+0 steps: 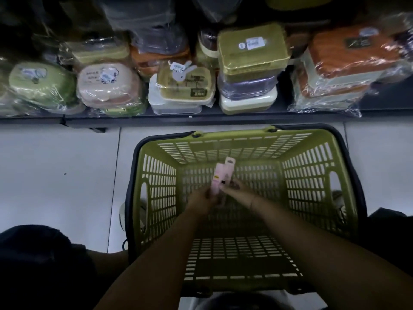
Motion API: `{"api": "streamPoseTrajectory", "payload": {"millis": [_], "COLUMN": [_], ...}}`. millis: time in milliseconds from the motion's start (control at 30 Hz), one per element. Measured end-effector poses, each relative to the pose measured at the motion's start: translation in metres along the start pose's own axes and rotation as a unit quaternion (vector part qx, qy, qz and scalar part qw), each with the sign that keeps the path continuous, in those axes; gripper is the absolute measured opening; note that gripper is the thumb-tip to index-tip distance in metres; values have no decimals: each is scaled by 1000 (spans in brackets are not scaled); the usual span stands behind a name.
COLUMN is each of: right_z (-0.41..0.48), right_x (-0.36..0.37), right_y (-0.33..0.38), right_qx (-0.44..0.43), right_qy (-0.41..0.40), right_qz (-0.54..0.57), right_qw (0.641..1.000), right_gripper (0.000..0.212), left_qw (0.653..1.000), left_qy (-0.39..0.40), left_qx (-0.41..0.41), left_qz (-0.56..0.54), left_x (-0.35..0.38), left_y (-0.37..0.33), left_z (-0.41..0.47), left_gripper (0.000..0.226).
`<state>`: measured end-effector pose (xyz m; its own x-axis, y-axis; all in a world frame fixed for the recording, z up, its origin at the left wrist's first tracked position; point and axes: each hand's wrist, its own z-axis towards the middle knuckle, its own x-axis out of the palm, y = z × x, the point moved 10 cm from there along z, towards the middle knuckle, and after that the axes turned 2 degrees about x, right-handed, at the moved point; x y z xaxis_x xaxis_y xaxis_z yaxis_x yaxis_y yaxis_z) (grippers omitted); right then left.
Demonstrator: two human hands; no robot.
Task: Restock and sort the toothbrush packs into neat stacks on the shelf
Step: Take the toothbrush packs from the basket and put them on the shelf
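Observation:
A green plastic shopping basket (312, 166) with a dark rim stands on the pale floor right in front of me. Both my arms reach down into it. My left hand (200, 198) grips a small bunch of pink toothbrush packs (223, 173), their top ends sticking up. From the right side, my right hand (234, 190) pinches the same packs. The scene is dim. The basket floor around my hands looks bare; what lies under my hands is hidden.
A low dark shelf (201, 115) runs across the view just beyond the basket. It holds stacked, plastic-wrapped boxes in green (42, 86), pink (107, 88), yellow (252, 50) and orange (350, 54). My dark-clothed knees flank the basket at the lower left and right.

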<state>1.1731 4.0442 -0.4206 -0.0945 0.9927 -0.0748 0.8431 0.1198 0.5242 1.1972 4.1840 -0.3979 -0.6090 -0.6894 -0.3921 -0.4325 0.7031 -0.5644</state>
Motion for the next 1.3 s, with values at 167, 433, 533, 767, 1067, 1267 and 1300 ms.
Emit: {"api": "streamPoseTrajectory", "payload": {"millis": [167,433,533,767,1067,1267,1300], "right_z": [-36,-111,-138,-199,-263,-318,-326], "right_x": [-17,-59,-70,-111,-197,-284,-301], "right_y": [40,93,118,191,291,356,361], "right_qx": [-36,-96,-126,-230,-367,-461,-466], "right_qy": [27,37,40,-15,-144,-294,-328], "right_qz": [97,-17,-24,-12,71,83,85], "right_qw": [994,995,991,973,916,833,817], "right_gripper": [14,19,20,26,20,34,38], "left_qw": [994,811,868,880,773,618,622], "left_qy": [41,-340,-192,-215,-278,-383,-372], "left_qx": [92,309,242,237,350,579,573], "left_qz": [-34,363,390,351,450,369,381], "left_x": [-16,-141,-142,-173,-176,-182,-180], "left_y": [-66,-179,-179,-220,-291,-414,-431], "left_z": [-14,-70,-35,-18,-54,-168,-172], "left_gripper": [26,56,39,31,22,49,54]}}
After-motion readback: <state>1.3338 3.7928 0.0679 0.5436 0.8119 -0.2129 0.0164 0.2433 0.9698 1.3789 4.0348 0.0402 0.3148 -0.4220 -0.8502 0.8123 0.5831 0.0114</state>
